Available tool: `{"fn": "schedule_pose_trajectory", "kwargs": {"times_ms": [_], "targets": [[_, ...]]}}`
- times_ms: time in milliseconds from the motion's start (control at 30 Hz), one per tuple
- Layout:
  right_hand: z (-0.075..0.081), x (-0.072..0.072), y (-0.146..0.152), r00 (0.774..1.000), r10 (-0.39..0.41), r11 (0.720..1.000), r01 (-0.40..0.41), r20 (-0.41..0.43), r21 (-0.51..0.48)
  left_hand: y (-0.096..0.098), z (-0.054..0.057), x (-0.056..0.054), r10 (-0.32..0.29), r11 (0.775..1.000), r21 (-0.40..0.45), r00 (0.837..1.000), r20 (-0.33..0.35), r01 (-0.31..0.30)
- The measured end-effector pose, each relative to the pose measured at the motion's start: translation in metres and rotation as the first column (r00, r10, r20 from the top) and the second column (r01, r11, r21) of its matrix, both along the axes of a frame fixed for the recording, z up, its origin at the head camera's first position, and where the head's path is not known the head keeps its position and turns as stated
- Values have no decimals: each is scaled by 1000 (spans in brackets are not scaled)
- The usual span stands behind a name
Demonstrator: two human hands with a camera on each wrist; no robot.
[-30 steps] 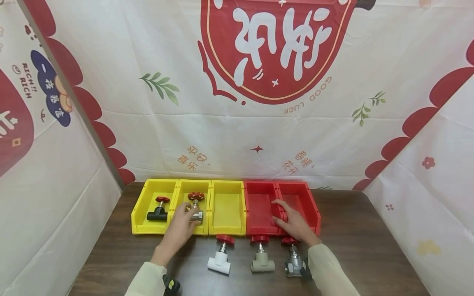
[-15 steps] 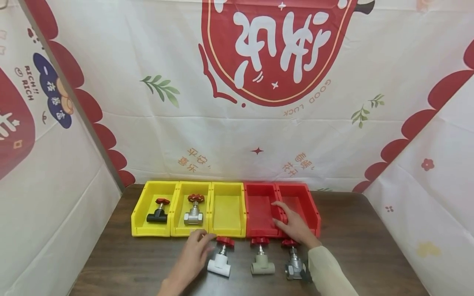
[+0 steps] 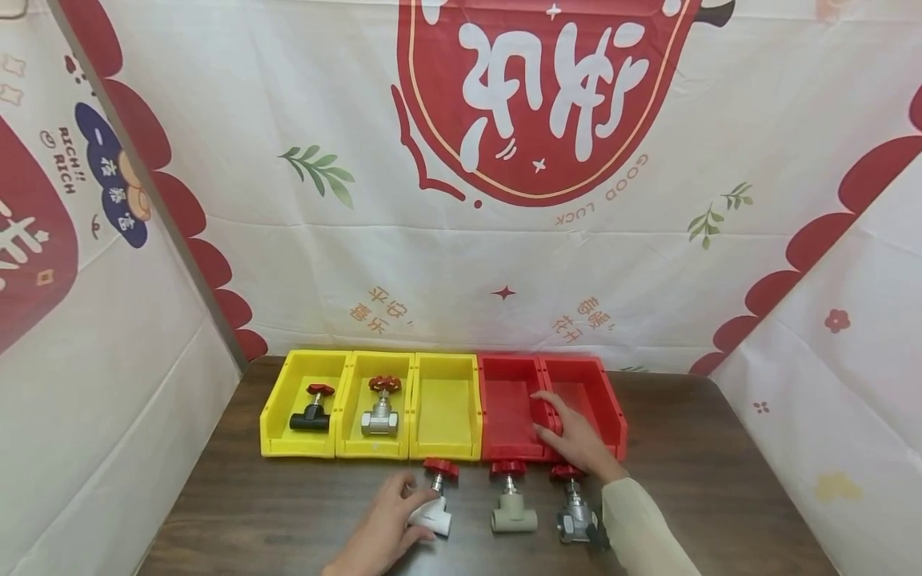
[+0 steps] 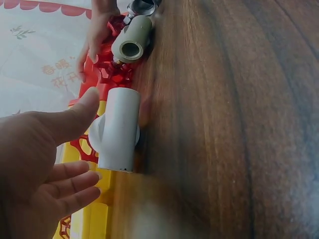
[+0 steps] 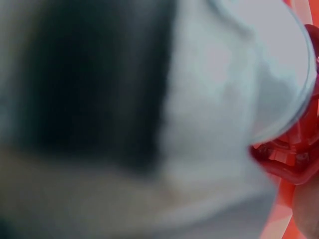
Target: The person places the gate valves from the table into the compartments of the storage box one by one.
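My left hand (image 3: 385, 520) is at the white tee-shaped valve (image 3: 432, 518), which lies on the table with its red handwheel (image 3: 441, 469) toward the bins. In the left wrist view the thumb and fingers are spread on the near side of the white valve (image 4: 119, 129), not closed round it. My right hand (image 3: 579, 438) rests over the divider between the two red bins, thumb and forefinger apart, holding nothing. A grey-green valve (image 3: 514, 514) and a metal valve (image 3: 576, 518) lie to the right of the white one, the metal one by the right sleeve.
Three yellow bins (image 3: 446, 448) and two red bins (image 3: 510, 448) stand in a row at the table's back. A black valve (image 3: 310, 416) lies in the leftmost, a silver valve (image 3: 379, 420) in the second. Printed cloth (image 3: 461, 256) hangs behind. Sleeve fabric (image 5: 214, 99) blocks most of the right wrist view.
My left hand has let go of the silver valve in the second yellow bin and moved right and nearer, to the white valve. The right hand has stayed in place.
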State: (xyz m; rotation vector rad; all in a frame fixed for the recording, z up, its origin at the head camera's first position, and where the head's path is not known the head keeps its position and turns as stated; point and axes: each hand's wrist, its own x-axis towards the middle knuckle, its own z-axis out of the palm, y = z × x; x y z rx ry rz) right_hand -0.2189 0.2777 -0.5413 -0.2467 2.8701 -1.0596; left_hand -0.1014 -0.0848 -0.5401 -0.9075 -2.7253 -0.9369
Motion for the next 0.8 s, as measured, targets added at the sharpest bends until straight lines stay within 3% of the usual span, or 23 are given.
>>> {"fn": "schedule_pose_trajectory", "kwargs": {"times_ms": [133,333,800], "targets": [[-2,0,1,1000,-6,1000,6,-1,10,0,-2,0,-54,999,-3,996,68,55],[-1,0,1,1000,-7,1000,7,-3,10,2,-3,-2,-85,996,-15,973,216,90],[-2,-1,1,1000,13,1000,-13,-14,-3,6,-11,-7,-71,994,-63,965,251,89]]}}
